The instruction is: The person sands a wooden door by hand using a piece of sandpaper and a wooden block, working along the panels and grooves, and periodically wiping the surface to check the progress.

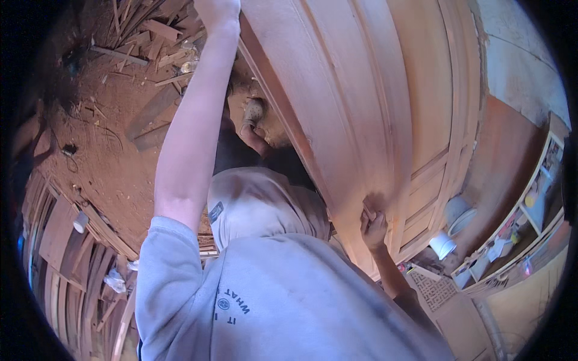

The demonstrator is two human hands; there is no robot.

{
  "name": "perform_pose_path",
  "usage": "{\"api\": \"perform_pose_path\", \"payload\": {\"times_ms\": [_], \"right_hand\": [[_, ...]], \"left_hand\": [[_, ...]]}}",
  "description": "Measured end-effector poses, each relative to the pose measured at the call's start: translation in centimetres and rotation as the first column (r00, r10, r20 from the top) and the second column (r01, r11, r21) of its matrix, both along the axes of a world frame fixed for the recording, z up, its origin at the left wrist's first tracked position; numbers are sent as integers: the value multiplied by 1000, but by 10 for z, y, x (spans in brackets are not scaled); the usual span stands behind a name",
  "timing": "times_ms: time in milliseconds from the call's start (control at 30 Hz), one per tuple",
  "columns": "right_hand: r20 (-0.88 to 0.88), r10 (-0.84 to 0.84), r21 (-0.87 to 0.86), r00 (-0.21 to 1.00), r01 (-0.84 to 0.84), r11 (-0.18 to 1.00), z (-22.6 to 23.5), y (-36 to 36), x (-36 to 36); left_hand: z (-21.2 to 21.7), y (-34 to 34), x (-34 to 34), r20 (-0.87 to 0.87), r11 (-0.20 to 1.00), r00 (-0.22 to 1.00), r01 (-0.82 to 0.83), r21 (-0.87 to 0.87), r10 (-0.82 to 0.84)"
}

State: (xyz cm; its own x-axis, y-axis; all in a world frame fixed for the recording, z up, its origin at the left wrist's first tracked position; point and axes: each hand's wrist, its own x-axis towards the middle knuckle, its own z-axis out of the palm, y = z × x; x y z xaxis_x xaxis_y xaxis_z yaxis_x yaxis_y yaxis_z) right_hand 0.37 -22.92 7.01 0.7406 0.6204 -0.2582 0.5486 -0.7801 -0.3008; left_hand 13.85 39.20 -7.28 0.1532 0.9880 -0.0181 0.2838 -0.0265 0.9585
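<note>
Door (373, 90): big panelled wooden door, reddish-brown, stands upright in front of the person and fills the upper middle and right of the view. Raised mouldings run along its length, smaller panels sit toward the lower right.

Left arm: bare from the grey T-shirt sleeve, stretched straight up along the door's left edge. Left hand (217, 11) is at the top of the frame, against the door edge. Only the wrist and the back of the hand show, rest is cut off by the frame, so I cannot tell how far it is open or whether it grips.

Right arm: bent, forearm rising from lower right. Right hand (374, 225) is pressed to the door face low down, fingers curled narrow around a small piece (366, 210) held against the wood. Too small to tell what it is. Wood around the hand looks darker than the rest.

Floor (102, 150): red-brown dirt with sawdust, left of the door.
Planks (66, 265): stacked at lower left, more scrap wood (150, 36) in a heap at upper left.
Shelf (530, 222): light wooden unit at far right with small mixed items.
2 white buckets (451, 231) on the ground between door and shelf, just beside the door's lower corner.
Lattice panel (435, 290) lies below the right forearm.
</note>
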Motion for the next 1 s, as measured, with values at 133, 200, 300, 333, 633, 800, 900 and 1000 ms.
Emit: {"api": "perform_pose_path", "payload": {"times_ms": [133, 200, 300, 333, 633, 800, 900, 1000], "right_hand": [[8, 167, -59, 986, -167, 984, 2, 67, 32], [15, 160, -111, 987, -157, 981, -10, 109, 51], [50, 155, -13, 987, -154, 988, -15, 241, 98], [84, 173, 10, 981, -174, 985, -20, 282, 117], [275, 211, 320, 938, -296, 900, -36, 632, 268], [379, 281, 473, 882, -446, 760, -32, 593, 301], [104, 151, 602, 983, -183, 777, 15, 506, 243], [78, 158, 301, 984, -174, 938, 23, 373, 180]], "left_hand": [[9, -11, -4, 32, 993, 999, -21, -114, 25], [19, -15, -6, 62, 993, 998, -17, -121, 24], [25, -20, -9, 89, 993, 996, -3, -121, 13], [27, -22, -9, 94, 993, 996, 5, -120, 6], [50, -21, -1, 228, 993, 971, 93, -77, -73], [50, -26, -5, 133, 993, 989, 71, -89, -59], [42, -13, -11, 114, 1000, 994, 7, -16, -5], [39, -18, -3, 116, 1000, 993, -13, 28, 10]]}}
